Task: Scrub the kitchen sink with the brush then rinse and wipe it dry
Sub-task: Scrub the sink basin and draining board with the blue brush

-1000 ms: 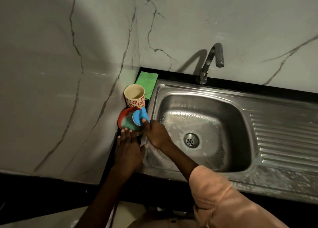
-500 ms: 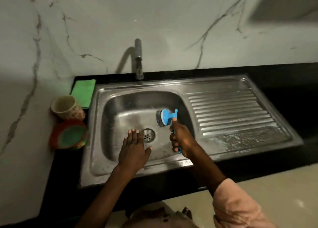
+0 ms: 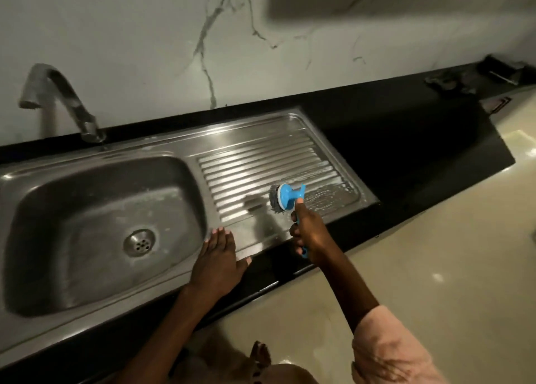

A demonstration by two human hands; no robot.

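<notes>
A steel sink (image 3: 185,270) fills the left of the view, with a round drain (image 3: 139,243) in its basin and a ridged drainboard (image 3: 261,163) to the right. My right hand (image 3: 309,230) grips the handle of a blue brush (image 3: 285,196), whose grey bristle head touches the near part of the drainboard. Soap suds lie on the drainboard's right end. My left hand (image 3: 217,260) rests flat, fingers straight, on the sink's front rim between basin and drainboard. A curved metal tap (image 3: 58,99) stands at the back left, with no water running.
Black countertop (image 3: 420,140) runs around the sink and ends at the right. Dark objects (image 3: 470,76) sit at its far right corner. A marble-patterned wall rises behind. Pale floor (image 3: 435,253) lies to the right and below.
My right hand has carried the brush from over the basin rightward onto the drainboard. My left hand has shifted right along the front rim. The cup, bowl and green cloth have left the view.
</notes>
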